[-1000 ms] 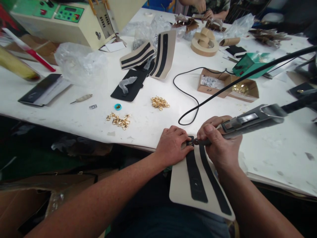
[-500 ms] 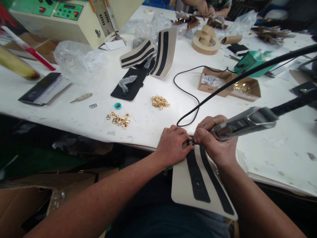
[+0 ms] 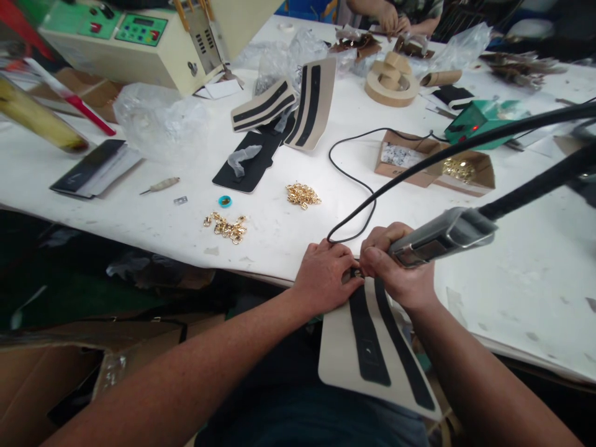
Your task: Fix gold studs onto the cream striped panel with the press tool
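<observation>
A corded electric screwdriver point(image 3: 444, 239) is gripped in my right hand point(image 3: 400, 267), its metal body slanting up to the right. Its tip is hidden by my fingers, close to a small metal fitting point(image 3: 357, 273) at the top of a beige panel with two black strips point(image 3: 335, 354). My left hand point(image 3: 323, 276) is closed on that top end at the table edge, thumb and fingers beside the fitting. The rest of the panel hangs toward my lap. Beyond my hands lie two piles of gold buckles, one nearer point(image 3: 228, 228) and one farther point(image 3: 302, 194).
Further back are striped panels point(image 3: 313, 105), a black panel point(image 3: 244, 161), boxes of small parts point(image 3: 410, 158), tape rolls point(image 3: 391, 87) and a green power unit point(image 3: 484, 124). A beige machine point(image 3: 139, 49) stands at the left. Black cable point(image 3: 465, 149) crosses the right side. Another person's hands point(image 3: 391, 18) work opposite.
My right hand and the screwdriver have moved slightly left, and the fitting is more covered. A red light on the green unit now glows. The view has shifted a little.
</observation>
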Tool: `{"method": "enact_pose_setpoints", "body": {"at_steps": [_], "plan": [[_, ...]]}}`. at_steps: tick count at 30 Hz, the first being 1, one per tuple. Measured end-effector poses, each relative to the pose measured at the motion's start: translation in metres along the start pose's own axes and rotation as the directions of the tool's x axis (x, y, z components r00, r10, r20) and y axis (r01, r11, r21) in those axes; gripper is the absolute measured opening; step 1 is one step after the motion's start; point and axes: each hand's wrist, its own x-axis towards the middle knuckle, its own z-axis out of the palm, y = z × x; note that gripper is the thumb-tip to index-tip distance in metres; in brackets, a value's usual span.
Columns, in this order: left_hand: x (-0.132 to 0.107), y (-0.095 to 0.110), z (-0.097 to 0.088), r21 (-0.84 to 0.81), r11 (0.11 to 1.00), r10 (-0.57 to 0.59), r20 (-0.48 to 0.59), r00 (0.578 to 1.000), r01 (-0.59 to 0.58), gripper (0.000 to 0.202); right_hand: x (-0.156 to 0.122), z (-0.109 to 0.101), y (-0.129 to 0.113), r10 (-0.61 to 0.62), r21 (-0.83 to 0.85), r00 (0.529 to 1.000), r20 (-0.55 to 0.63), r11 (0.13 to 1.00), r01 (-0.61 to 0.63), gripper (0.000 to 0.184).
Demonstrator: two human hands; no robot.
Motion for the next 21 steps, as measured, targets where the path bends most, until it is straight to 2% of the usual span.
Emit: {"method": "enact_pose_setpoints", "body": {"at_steps": [4, 9, 14, 16, 17, 19, 21], "plan": [[0.0, 0.0, 0.002, -0.01, 1.0, -0.015, -0.034, 0.999, 0.015, 0.018, 0.001, 0.003, -0.004, -0.054, 0.005, 0.995, 0.082, 0.999, 0.054, 0.025], [0.0, -0.001, 0.003, -0.03, 0.999, -0.016, -0.043, 0.999, 0.015, 0.018, -0.001, 0.001, 0.002, -0.097, 0.004, 0.994, 0.046, 0.995, 0.097, 0.03], [0.0, 0.001, 0.0, 0.011, 1.0, -0.023, -0.011, 1.0, 0.023, 0.024, -0.001, -0.002, 0.008, -0.009, 0.009, 1.0, 0.015, 1.0, 0.009, 0.036], [-0.001, 0.002, -0.002, 0.018, 1.0, -0.022, -0.017, 1.0, 0.022, 0.025, 0.001, -0.002, -0.004, 0.024, -0.005, 0.998, -0.062, 1.0, -0.025, 0.042], [-0.001, 0.003, -0.003, 0.013, 1.0, -0.02, -0.026, 0.999, 0.02, 0.025, 0.003, -0.004, -0.012, 0.033, -0.028, 0.99, -0.138, 0.999, -0.037, 0.045], [-0.003, 0.003, -0.003, -0.007, 1.0, -0.006, -0.041, 0.999, 0.006, 0.023, 0.008, -0.013, -0.03, 0.046, -0.121, 0.948, -0.314, 0.989, -0.088, 0.048], [-0.004, 0.003, -0.003, -0.022, 1.0, 0.009, -0.058, 0.998, -0.01, 0.022, 0.015, -0.031, -0.04, 0.066, -0.249, 0.904, -0.422, 0.951, -0.185, 0.052]]}}
